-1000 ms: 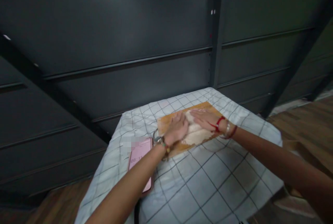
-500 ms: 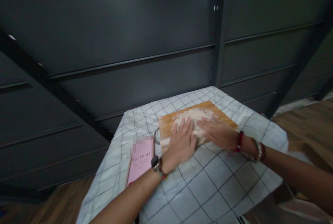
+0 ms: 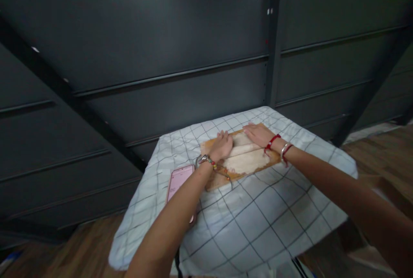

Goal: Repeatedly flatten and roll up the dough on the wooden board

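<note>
The left hand [image 3: 222, 146] and the right hand [image 3: 258, 135] both lie palm down over a wooden board [image 3: 208, 143], a little apart, with the fingers stretched forward toward the board's far edge; the grip of each is unclosed, no finger curled round anything that shows, though what the palms press on is hidden from above. Between the hands a pale roll [image 3: 245, 150] lies across the board, its two ends running in toward the heels of the hands, and whether it is dough or a floured pin cannot be told. A pale floury layer [image 3: 247, 164] with a ragged edge covers much of the board on the near side of the roll. The board rests on a counter spread with a white checked cloth [image 3: 258, 222]. A phone [image 3: 179, 179] with a pink screen lies to the left of the board, partly covered by the left forearm. The left wrist carries a beaded bracelet [image 3: 213, 163], the right a red cord [image 3: 273, 140] and a silver bangle [image 3: 284, 150]. Beyond the counter stands a dark panelled wall [image 3: 177, 32]
</note>
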Demonstrator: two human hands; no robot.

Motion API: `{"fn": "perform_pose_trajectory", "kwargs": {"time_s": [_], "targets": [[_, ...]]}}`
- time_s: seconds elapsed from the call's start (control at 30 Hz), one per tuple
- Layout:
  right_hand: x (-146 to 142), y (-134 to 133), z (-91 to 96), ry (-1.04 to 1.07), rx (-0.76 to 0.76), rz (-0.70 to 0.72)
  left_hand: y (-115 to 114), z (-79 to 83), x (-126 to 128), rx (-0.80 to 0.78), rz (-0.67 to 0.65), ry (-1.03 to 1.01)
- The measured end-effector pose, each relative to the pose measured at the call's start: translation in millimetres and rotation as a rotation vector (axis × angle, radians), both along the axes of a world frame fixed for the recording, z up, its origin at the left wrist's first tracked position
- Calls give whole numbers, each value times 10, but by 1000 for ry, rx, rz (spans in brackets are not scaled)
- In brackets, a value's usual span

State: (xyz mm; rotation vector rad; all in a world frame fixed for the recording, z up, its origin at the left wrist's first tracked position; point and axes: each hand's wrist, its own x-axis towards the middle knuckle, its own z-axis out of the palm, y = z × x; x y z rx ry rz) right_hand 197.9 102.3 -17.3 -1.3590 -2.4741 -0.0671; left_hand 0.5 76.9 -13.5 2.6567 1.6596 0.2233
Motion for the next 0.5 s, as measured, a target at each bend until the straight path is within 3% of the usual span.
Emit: {"fn": "perform_pose_trajectory", "kwargs": {"time_s": [0.17, 0.23, 0.37, 0.5], "targets": [[129, -274, 24, -17, -1, 252, -222, -16, -266, 27, 66, -1], [160, -315, 9, -54, 0, 314, -306, -43, -346, 91, 30, -5], [161, -287, -2, -94, -15, 345, -335, -65, -375, 152, -16, -7], [124, -250, 75, -124, -27, 291, -154, -3, -318, -11, 102, -17]]}}
